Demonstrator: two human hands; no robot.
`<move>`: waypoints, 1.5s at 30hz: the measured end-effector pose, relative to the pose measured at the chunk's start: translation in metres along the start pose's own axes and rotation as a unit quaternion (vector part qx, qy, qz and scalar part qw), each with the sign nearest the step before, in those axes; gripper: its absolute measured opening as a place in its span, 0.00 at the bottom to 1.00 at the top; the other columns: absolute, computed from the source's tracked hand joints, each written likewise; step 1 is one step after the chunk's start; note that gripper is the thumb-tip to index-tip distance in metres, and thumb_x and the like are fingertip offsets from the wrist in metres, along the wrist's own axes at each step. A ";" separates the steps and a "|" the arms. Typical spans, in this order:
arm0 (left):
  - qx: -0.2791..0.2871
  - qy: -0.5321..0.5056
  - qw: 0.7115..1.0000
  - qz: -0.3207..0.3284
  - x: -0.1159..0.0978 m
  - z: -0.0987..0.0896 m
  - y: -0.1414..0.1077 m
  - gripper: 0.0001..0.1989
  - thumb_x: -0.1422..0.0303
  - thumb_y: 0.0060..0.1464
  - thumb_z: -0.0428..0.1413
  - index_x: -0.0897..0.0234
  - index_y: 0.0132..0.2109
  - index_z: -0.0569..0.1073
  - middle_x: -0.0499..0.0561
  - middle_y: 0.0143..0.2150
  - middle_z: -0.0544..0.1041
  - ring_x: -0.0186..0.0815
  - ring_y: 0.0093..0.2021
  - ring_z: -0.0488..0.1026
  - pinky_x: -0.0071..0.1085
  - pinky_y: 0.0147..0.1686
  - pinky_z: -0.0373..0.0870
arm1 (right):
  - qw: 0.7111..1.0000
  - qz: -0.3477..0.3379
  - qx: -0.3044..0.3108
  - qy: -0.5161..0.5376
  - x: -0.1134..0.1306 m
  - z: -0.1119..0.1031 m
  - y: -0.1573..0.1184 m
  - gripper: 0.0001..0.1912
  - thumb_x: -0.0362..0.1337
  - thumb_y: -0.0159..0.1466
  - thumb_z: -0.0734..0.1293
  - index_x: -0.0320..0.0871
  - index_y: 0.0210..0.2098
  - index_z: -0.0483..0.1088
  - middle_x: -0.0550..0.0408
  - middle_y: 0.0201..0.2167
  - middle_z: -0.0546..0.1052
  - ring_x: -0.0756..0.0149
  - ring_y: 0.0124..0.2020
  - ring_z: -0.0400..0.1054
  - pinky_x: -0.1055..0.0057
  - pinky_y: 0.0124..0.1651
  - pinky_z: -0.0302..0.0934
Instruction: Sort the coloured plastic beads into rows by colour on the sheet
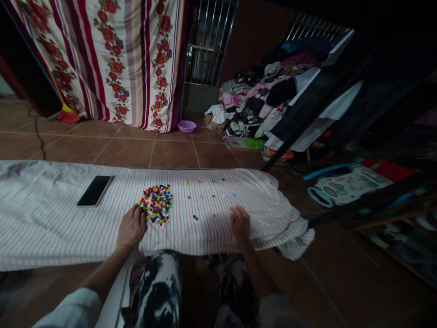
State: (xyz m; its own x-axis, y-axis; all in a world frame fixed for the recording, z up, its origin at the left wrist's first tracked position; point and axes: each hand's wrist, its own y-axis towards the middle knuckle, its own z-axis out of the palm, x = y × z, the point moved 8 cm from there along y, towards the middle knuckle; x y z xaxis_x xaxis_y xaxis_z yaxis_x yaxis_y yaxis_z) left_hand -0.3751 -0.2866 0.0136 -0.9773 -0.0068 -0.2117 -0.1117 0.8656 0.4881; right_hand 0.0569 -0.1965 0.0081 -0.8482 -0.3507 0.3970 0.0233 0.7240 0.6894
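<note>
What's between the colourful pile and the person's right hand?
In the head view, small scattered pieces of various colours lie on the striped cloth between the pile and the right hand.

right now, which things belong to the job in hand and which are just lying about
Seemingly in use: multicoloured bead pile at the left fingers; spaced-out beads; striped cloth beneath them.

Apparently just lying about: smartphone; purple basin; clothes heap.

Head view faces forward and down, seemingly close.

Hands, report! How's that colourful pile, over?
Left hand at edge of colourful pile. Right hand near blue piece. Phone left of pile, not blocking.
</note>
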 end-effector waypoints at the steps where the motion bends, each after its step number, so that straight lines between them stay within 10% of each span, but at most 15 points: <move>1: 0.005 0.002 1.000 0.003 0.000 0.000 0.000 0.16 0.66 0.59 0.40 0.68 0.47 0.66 0.63 0.50 0.71 0.48 0.56 0.66 0.44 0.52 0.67 | 1.000 -0.010 -0.004 0.004 0.008 -0.001 -0.001 0.14 0.41 0.65 0.55 0.44 0.38 0.71 0.45 0.43 0.71 0.57 0.48 0.64 0.55 0.50 0.60; 21: 0.008 -0.006 1.000 -0.020 0.001 -0.001 0.000 0.18 0.67 0.62 0.40 0.70 0.50 0.68 0.63 0.55 0.69 0.44 0.55 0.67 0.42 0.55 0.66 | 0.917 -0.066 0.333 0.209 0.218 0.076 -0.043 0.16 0.29 0.62 0.59 0.47 0.44 0.73 0.53 0.40 0.74 0.66 0.43 0.68 0.70 0.47 0.63; 45: 0.007 -0.018 0.999 -0.029 -0.001 -0.005 0.001 0.17 0.67 0.61 0.40 0.69 0.50 0.67 0.64 0.54 0.69 0.44 0.57 0.65 0.42 0.54 0.65 | 0.946 -0.041 0.314 0.071 0.233 0.102 -0.044 0.06 0.36 0.64 0.61 0.46 0.37 0.70 0.55 0.35 0.74 0.66 0.38 0.69 0.73 0.40 0.57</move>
State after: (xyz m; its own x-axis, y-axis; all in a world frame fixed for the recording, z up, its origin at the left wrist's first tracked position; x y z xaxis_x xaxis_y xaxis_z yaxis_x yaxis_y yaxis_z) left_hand -0.3748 -0.2882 0.0191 -0.9621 -0.0406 -0.2696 -0.1660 0.8715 0.4613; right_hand -0.1962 -0.2497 0.0081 -0.7526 -0.4657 0.4655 -0.3971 0.8849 0.2433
